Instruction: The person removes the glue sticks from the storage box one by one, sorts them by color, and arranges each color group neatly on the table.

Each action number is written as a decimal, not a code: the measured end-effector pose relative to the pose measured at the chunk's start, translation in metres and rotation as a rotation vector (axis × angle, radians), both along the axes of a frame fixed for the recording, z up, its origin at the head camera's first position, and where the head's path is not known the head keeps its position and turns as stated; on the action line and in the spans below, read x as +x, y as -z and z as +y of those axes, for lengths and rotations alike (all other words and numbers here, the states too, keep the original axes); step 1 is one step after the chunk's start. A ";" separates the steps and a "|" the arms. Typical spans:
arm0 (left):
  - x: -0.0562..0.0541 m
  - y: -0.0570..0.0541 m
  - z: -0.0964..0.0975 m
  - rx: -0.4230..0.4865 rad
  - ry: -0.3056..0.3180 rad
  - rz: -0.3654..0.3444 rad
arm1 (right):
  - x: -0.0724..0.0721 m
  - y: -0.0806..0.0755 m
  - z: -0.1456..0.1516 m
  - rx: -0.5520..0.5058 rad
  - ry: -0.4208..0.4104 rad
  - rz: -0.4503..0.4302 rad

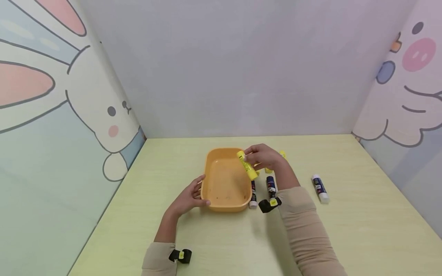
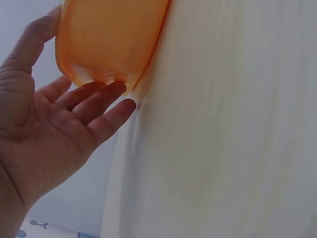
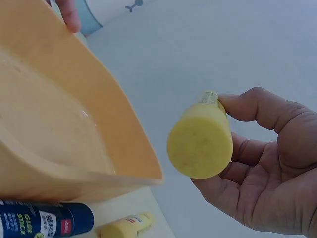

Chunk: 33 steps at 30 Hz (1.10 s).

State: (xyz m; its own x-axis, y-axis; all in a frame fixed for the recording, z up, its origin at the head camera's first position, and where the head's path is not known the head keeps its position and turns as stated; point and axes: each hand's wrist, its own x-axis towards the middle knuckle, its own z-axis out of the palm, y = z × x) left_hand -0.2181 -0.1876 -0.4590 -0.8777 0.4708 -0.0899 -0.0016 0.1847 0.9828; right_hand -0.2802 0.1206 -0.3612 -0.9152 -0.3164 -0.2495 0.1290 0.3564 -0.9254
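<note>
An orange plastic tray (image 1: 226, 209) with nothing in it stands on the table. My left hand (image 1: 188, 197) holds its left side, thumb over the rim and fingers along the outer wall (image 2: 109, 39). Above the tray's right rim, my right hand (image 1: 264, 156) pinches a yellow glue stick (image 1: 247, 165) between thumb and fingers. In the right wrist view, the round yellow end of this glue stick (image 3: 200, 148) faces the camera. A dark blue glue stick (image 1: 253, 195) lies against the tray's right side, and a second dark one (image 1: 271, 184) lies beside it.
Farther right lies a dark blue glue stick with a white end (image 1: 320, 188). Yellow glue sticks (image 1: 268, 170) lie partly hidden behind my right hand and wrist. A grey wall (image 1: 241, 76) closes the table's back, with cartoon-printed panels (image 1: 114, 126) at the sides.
</note>
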 end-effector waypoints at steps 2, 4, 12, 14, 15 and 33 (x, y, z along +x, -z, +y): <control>0.000 0.000 0.000 0.003 0.005 0.005 | 0.000 -0.001 0.009 0.012 0.017 0.005; 0.000 0.000 0.000 0.004 0.008 0.011 | 0.000 0.000 0.019 0.020 0.042 0.008; -0.002 0.001 0.000 0.017 0.023 0.014 | -0.004 0.013 0.061 0.029 0.137 -0.007; -0.002 0.001 0.000 0.020 0.024 0.008 | -0.004 0.018 0.071 0.024 0.151 -0.014; -0.002 0.001 0.000 0.020 0.024 0.007 | -0.004 0.020 0.075 0.016 0.154 -0.016; -0.001 0.001 0.001 0.009 0.029 0.015 | -0.011 0.039 0.161 -0.032 0.331 -0.120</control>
State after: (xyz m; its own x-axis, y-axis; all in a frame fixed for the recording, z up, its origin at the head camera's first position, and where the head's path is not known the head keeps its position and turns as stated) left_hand -0.2192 -0.1870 -0.4605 -0.8648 0.4968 -0.0727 0.0182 0.1757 0.9843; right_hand -0.2908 0.2819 -0.4004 -0.9344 -0.0164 -0.3560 0.3411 0.2482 -0.9067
